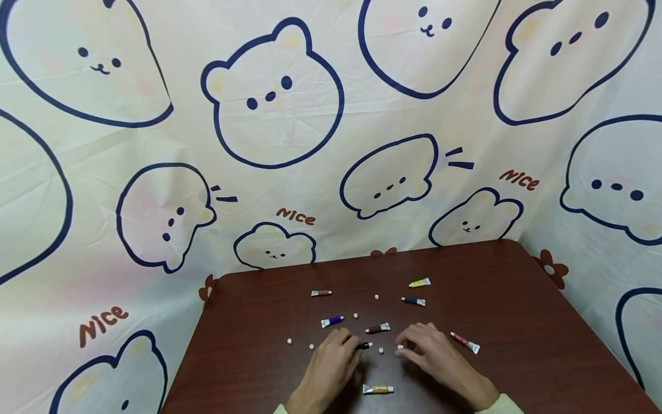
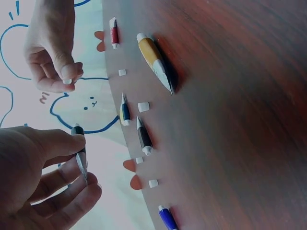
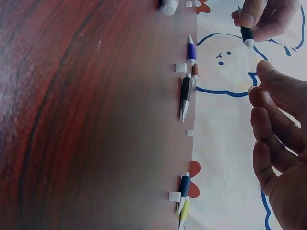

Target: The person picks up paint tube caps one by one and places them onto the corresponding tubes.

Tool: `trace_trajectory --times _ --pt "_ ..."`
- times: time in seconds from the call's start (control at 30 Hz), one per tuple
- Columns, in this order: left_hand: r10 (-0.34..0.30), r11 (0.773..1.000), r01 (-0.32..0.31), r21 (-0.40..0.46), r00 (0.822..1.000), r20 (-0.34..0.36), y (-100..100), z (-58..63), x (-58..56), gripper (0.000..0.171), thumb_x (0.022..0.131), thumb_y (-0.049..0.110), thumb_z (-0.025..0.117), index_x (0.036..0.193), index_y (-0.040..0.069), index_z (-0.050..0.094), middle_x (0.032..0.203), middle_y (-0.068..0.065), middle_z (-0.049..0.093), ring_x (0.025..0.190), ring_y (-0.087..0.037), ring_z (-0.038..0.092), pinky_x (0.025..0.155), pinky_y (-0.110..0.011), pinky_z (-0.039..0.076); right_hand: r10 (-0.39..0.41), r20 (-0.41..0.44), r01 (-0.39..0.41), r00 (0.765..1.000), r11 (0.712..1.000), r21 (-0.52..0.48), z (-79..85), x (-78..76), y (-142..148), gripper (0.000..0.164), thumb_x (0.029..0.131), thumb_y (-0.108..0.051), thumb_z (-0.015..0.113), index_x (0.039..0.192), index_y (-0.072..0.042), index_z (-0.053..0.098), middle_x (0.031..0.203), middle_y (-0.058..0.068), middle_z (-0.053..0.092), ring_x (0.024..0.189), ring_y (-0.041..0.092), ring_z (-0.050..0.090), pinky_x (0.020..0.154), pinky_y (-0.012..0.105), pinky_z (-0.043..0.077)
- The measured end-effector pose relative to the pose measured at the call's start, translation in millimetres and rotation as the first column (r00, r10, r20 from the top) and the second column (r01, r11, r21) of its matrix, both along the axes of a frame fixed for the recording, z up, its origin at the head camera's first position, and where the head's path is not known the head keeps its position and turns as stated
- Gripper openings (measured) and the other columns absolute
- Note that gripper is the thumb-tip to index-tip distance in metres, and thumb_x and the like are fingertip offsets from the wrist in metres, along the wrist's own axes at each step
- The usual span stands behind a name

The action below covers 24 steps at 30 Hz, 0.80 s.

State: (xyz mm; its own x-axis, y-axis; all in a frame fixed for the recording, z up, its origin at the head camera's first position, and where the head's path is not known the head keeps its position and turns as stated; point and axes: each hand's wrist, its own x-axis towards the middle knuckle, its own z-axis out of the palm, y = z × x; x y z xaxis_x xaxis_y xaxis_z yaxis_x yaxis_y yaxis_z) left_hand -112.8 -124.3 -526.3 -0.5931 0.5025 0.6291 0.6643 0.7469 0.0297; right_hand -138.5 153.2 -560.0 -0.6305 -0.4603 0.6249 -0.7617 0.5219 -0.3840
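Between thumb and fingers my left hand (image 1: 331,362) grips a small black paint tube (image 2: 80,151), its white nozzle end pointing toward the right hand. My right hand (image 1: 437,356) pinches a small white cap (image 2: 67,81) between thumb and forefinger, apart from the tube. Both hands are raised over the table in the wrist views. Beyond them lies a dark brown paint tube (image 1: 378,328), and between them a loose white cap (image 1: 381,350). Nearest the person is a gold paint tube (image 1: 378,389). A red paint tube (image 1: 465,342) lies right of the right hand.
On the dark wooden table (image 1: 248,310) also lie a violet-blue tube (image 1: 332,321), a reddish-brown tube (image 1: 321,293), a navy tube (image 1: 414,301) and a yellow tube (image 1: 419,283). Several white caps are scattered about, one (image 1: 289,341) far left. A printed cloth (image 1: 279,190) hangs behind.
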Motion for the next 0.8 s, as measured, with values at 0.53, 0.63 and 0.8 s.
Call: trace_trajectory --times 0.53,0.63,0.8 --pt "-0.042 0.999 0.042 0.010 0.999 0.004 8.6 2.8 5.7 0.028 0.082 0.014 0.096 0.102 0.020 0.078 0.095 0.009 0.068 0.083 -0.008 0.063 0.074 -0.023 0.056 0.027 0.039 -0.027 0.999 1.000 0.010 3.6 2.2 -6.7 0.031 0.078 -0.013 0.097 0.097 -0.021 0.075 0.087 -0.019 0.067 0.077 -0.006 0.059 0.072 0.024 0.046" --pt "-0.052 0.999 0.052 0.015 0.999 0.005 9.5 3.6 7.2 0.026 0.083 0.015 0.095 0.102 0.021 0.077 0.095 0.010 0.067 0.083 -0.008 0.062 0.073 -0.021 0.055 0.033 0.057 -0.034 0.998 0.999 0.014 5.8 2.9 -9.5 0.029 0.080 -0.012 0.096 0.098 -0.020 0.075 0.088 -0.018 0.068 0.078 -0.007 0.059 0.073 0.026 0.048" --pt "-0.067 0.998 0.067 0.013 0.998 0.006 10.7 3.3 8.6 0.024 0.085 0.016 0.093 0.103 0.021 0.077 0.095 0.010 0.067 0.083 -0.007 0.062 0.072 -0.020 0.055 0.043 0.025 -0.043 0.999 0.999 0.004 5.4 4.0 -13.6 0.031 0.078 -0.011 0.097 0.098 -0.020 0.075 0.089 -0.016 0.068 0.080 -0.006 0.060 0.072 0.023 0.048"
